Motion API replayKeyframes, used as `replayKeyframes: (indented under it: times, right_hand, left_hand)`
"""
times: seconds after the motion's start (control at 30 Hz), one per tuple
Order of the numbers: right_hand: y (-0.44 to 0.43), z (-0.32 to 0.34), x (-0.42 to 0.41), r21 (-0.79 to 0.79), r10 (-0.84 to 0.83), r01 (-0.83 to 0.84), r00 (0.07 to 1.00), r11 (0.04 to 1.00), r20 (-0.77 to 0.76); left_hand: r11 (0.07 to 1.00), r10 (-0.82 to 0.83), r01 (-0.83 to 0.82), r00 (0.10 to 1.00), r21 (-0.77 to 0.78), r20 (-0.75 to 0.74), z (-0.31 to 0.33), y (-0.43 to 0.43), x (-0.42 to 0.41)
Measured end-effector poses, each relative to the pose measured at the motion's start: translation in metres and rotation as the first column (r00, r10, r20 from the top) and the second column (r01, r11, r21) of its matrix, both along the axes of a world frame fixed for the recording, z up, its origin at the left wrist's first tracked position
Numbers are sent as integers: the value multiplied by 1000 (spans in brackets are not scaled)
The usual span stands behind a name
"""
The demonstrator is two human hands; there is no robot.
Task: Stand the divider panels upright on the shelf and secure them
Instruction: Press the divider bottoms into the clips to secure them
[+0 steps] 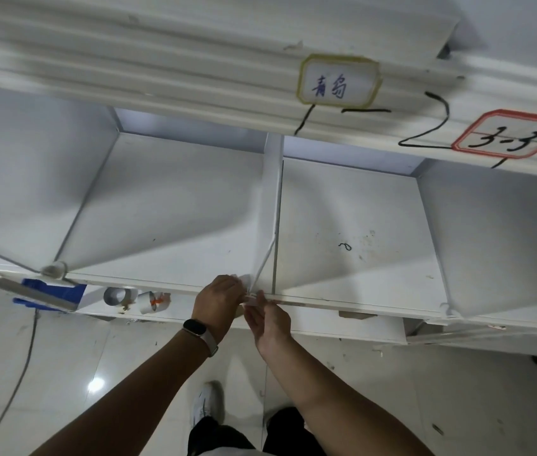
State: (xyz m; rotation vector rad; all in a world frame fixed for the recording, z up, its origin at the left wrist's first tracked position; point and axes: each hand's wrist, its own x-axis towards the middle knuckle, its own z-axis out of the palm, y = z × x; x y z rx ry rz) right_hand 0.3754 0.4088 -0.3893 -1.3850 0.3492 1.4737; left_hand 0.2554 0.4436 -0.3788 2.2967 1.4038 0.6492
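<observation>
A white divider panel (272, 192) stands upright in the middle of the white shelf (168, 205), running from the back wall to the front lip. My left hand (219, 299) grips the panel's front bottom corner at the shelf's front edge. My right hand (268, 319) meets it there, fingers pinched on a small white clip or piece of tape (251, 296) at the foot of the panel. What the small piece is cannot be told. Two more white dividers stand at the left (30, 179) and right (491, 232) of the shelf.
The shelf above carries a yellow-edged label (337, 81) and a red-edged label (512, 134). Below the front lip sit a blue bin (53, 292) and rolls of tape (117, 296). A grey cable (20, 373) runs over the tiled floor.
</observation>
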Motion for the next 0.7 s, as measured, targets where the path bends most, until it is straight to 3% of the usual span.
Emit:
replayKeyframes:
  times: [0.7]
  right_hand:
    - [-3, 0, 16, -7, -28, 28, 1000, 1000, -7]
  left_hand:
    - [1000, 9, -9, 1000, -6, -10, -4, -2, 17]
